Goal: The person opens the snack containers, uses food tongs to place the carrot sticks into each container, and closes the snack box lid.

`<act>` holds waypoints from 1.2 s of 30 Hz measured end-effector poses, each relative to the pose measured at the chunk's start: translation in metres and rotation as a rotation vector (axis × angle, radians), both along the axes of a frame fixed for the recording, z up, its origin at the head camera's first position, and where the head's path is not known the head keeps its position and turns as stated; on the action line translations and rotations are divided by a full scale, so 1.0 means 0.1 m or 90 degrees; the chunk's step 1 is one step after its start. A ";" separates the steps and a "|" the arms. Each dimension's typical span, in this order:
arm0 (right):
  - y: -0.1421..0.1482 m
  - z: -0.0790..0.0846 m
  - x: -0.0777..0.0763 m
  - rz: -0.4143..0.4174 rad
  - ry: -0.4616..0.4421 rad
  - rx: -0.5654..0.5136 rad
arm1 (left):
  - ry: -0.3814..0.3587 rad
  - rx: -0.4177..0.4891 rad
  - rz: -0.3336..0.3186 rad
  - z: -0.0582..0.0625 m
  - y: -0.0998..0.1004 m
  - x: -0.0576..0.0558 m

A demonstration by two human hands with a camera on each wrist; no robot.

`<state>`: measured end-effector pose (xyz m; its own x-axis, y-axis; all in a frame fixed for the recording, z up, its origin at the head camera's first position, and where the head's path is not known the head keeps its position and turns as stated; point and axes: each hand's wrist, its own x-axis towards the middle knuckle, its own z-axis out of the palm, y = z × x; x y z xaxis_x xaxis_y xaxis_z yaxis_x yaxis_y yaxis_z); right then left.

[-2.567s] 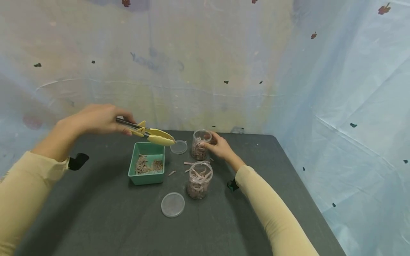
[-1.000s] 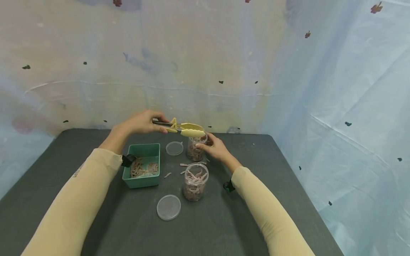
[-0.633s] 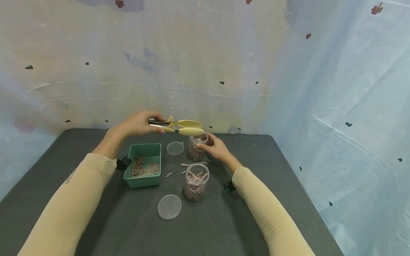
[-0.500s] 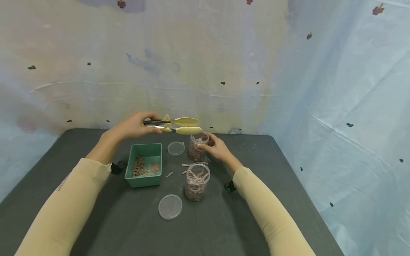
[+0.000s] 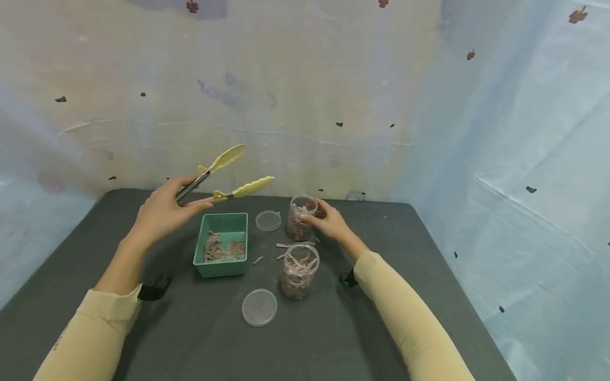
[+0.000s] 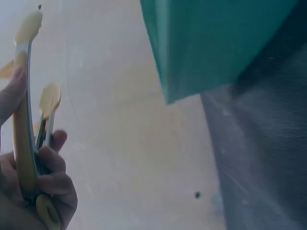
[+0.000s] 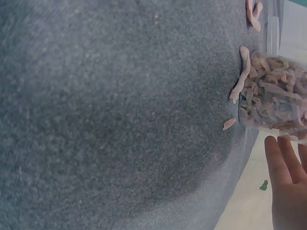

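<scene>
My left hand (image 5: pixel 162 211) holds yellow-tipped tongs (image 5: pixel 252 187) above the back of the green tub (image 5: pixel 221 269). The arms of the tongs are spread wide, with nothing between the tips. In the left wrist view, thumb and fingers curl round the tongs (image 6: pixel 23 129). My right hand (image 5: pixel 333 226) grips the far clear jar (image 5: pixel 297 226), which stands upright, filled with pale brownish strips. In the right wrist view, fingers (image 7: pixel 280 163) lie against that jar (image 7: pixel 276 96). Similar strips (image 5: pixel 214 248) lie in the bottom of the tub.
A second lidless jar (image 5: pixel 296 283) of strips stands nearer me. One clear lid (image 5: pixel 259 308) lies in front of it, another lid (image 5: pixel 268 221) beside the far jar. Several loose strips (image 5: pixel 258 260) lie on the dark table (image 5: pixel 190 338). A plastic sheet (image 5: pixel 305 79) hangs behind.
My left hand has moved left with the tongs, from over the far jar to over the tub, and the tongs have spread wider. My right hand stays on the jar.
</scene>
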<state>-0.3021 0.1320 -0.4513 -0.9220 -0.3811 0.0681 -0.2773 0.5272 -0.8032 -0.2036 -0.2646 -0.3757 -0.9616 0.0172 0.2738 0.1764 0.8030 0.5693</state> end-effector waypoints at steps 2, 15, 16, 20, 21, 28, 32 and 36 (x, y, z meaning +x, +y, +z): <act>0.02 -0.01 0.01 -0.001 -0.002 0.000 | 0.024 0.021 0.049 -0.08 -0.05 0.09; 0.14 -0.02 0.01 -0.007 0.011 -0.002 | 0.017 0.102 0.267 -0.59 -0.48 0.27; 0.15 -0.02 0.01 -0.009 0.013 -0.001 | 0.002 0.097 0.269 -0.62 -0.52 0.27; 0.16 -0.02 0.02 -0.007 0.014 0.000 | -0.056 0.073 0.267 -0.74 -0.62 0.26; 0.17 -0.02 0.02 -0.006 0.014 -0.001 | -0.065 0.069 0.262 -0.76 -0.64 0.26; 0.18 -0.02 0.04 -0.006 0.010 -0.007 | -0.101 0.058 0.223 -0.91 -0.73 0.23; 0.17 -0.03 0.06 -0.015 -0.003 -0.018 | -0.137 0.054 0.209 -0.95 -0.78 0.23; 0.17 -0.01 0.08 -0.012 -0.009 -0.020 | -0.172 0.047 0.208 -0.98 -0.84 0.25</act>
